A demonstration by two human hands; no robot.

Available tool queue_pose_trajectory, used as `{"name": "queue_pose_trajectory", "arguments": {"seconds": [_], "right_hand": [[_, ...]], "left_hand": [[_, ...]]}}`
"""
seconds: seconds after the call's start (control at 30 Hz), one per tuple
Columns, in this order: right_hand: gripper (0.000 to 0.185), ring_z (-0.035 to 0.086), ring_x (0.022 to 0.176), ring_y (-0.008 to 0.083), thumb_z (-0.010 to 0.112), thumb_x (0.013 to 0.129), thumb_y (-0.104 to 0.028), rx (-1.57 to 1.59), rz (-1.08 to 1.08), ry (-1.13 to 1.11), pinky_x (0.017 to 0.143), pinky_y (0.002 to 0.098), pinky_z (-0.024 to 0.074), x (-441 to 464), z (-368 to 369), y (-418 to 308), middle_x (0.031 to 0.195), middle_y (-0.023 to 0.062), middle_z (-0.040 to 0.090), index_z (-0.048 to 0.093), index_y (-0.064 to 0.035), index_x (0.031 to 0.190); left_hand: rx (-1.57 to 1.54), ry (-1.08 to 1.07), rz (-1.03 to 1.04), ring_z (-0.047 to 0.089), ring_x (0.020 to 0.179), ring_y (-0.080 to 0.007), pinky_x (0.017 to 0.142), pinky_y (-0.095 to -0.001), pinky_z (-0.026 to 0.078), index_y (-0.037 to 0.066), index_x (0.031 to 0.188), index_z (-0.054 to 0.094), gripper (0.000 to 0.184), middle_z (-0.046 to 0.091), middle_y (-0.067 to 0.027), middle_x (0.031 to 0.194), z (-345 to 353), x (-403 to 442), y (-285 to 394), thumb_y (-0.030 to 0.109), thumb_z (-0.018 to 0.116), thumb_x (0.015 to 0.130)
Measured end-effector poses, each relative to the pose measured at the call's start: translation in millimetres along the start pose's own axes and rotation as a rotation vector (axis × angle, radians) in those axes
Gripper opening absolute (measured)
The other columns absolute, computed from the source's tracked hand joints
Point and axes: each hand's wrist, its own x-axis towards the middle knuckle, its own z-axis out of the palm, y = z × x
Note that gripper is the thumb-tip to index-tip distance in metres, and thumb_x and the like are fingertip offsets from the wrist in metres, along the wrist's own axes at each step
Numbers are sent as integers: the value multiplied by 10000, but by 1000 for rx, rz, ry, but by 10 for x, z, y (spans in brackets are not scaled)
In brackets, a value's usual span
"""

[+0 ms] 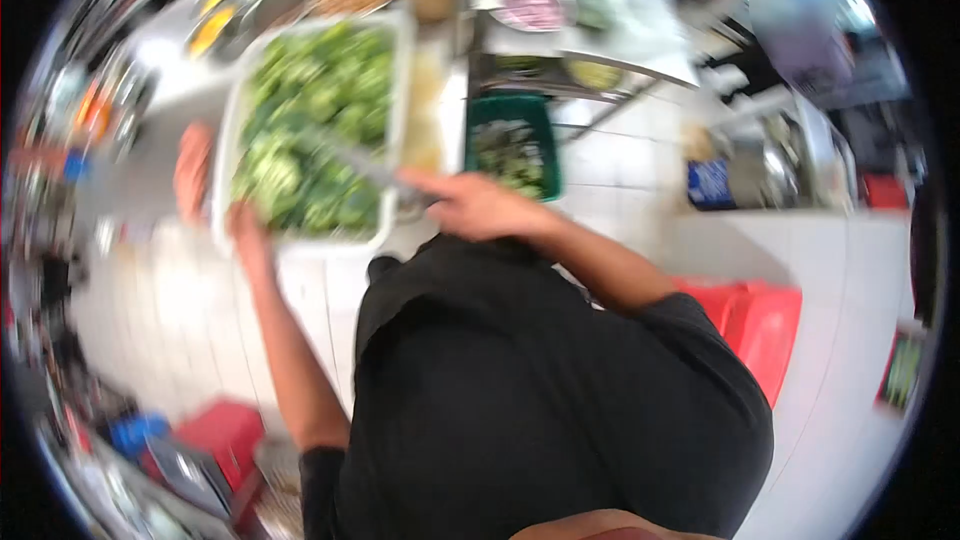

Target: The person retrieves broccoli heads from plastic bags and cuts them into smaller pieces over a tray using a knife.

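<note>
A white tub full of cut green broccoli stands on the work surface in front of me. My right hand is closed on the handle of a knife, whose blurred blade reaches over the broccoli from the tub's right side. At the tub's lower left edge is my left hand; its fingers are smeared by motion, and whether they hold anything cannot be made out. Just left of the tub shows another hand-like, blurred shape.
Right of the tub sits a green bin with scraps. Beyond it, a bowl of pink pieces rests on a metal table. More bowls stand behind the tub. A red plastic object is at my right, a red stool-like object at lower left.
</note>
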Motion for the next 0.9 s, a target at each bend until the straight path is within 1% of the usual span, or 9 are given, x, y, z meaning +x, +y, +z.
{"name": "queue_pose_trajectory", "arguments": {"seconds": [0.03, 0.07, 0.13, 0.2, 0.33, 0.4, 0.57, 0.73, 0.9], "right_hand": [[720, 715, 940, 362, 563, 954, -143, -71, -54, 49, 913, 441, 564, -28, 28, 76, 1167, 254, 703, 335, -235, 1631], [724, 680, 1084, 437, 565, 953, -151, -32, -1, 43, 984, 456, 540, -52, 25, 103, 1207, 269, 686, 329, -245, 1631], [728, 672, 1152, 412, 573, 962, -142, 53, 38, 33, 1033, 433, 517, -111, -31, 150, 1263, 241, 684, 314, -239, 1636], [729, 670, 1175, 394, 571, 962, -133, 202, 69, 33, 1055, 418, 503, -208, -130, 136, 1349, 227, 655, 312, -221, 1638], [726, 696, 837, 375, 561, 958, -143, 115, -38, 246, 821, 428, 553, -378, -126, 396, 1047, 270, 711, 323, -225, 1639], [734, 696, 824, 370, 560, 951, -138, 95, -135, 369, 819, 424, 555, -493, -173, 496, 1068, 264, 718, 317, -210, 1640], [745, 695, 804, 306, 576, 951, -140, 156, 38, 419, 811, 405, 562, -759, -389, 569, 1154, 225, 717, 308, -207, 1643], [771, 625, 729, 137, 587, 998, -129, 377, 278, 383, 713, 324, 549, -994, -726, 335, 853, 76, 672, 242, -288, 1669], [769, 601, 730, 135, 581, 1000, -107, 338, 213, 486, 737, 321, 541, -1069, -858, 424, 878, 79, 664, 238, -253, 1673]], "left_hand": [[-39, -14, -37, 609, 1191, -292, 922, -415, 558, 84, 1416, 553, 493, 601, -140, 1355, -4, 64, -27, 289, 667, 982], [-149, -65, 54, 613, 909, -161, 686, -322, 534, 114, 1317, 605, 427, 636, -48, 1115, 35, 124, -103, 423, 608, 1022], [-59, -38, 21, 425, 637, -67, 545, -258, 360, 156, 1121, 671, 281, 525, 44, 779, 77, 100, 3, 405, 590, 1018], [6, -21, 27, 441, 636, -75, 517, -258, 336, 138, 1089, 669, 280, 553, 34, 808, 97, 99, 44, 396, 598, 1005], [300, 101, 316, 594, 925, -205, 836, -341, 496, -6, 1126, 683, 366, 675, -79, 1035, 26, 87, 129, 327, 559, 1038], [259, 154, 281, 588, 1057, -248, 1019, -377, 439, -51, 1129, 682, 380, 686, -120, 1102, 65, -54, 321, 297, 552, 1045], [64, 44, 270, 427, 645, -77, 592, -240, 369, 53, 1078, 692, 197, 538, 19, 789, 344, -191, 594, 217, 601, 1020], [-57, -387, 197, 640, 1040, -182, 881, -314, 544, 12, 1307, 599, 337, 666, -97, 1206, 1463, -976, 1189, 180, 626, 1017], [112, -746, 497, 549, 1342, -248, 1124, -420, 434, 14, 1484, 510, 522, 580, -148, 1470, 2070, -1401, 1252, 44, 629, 977]]}}
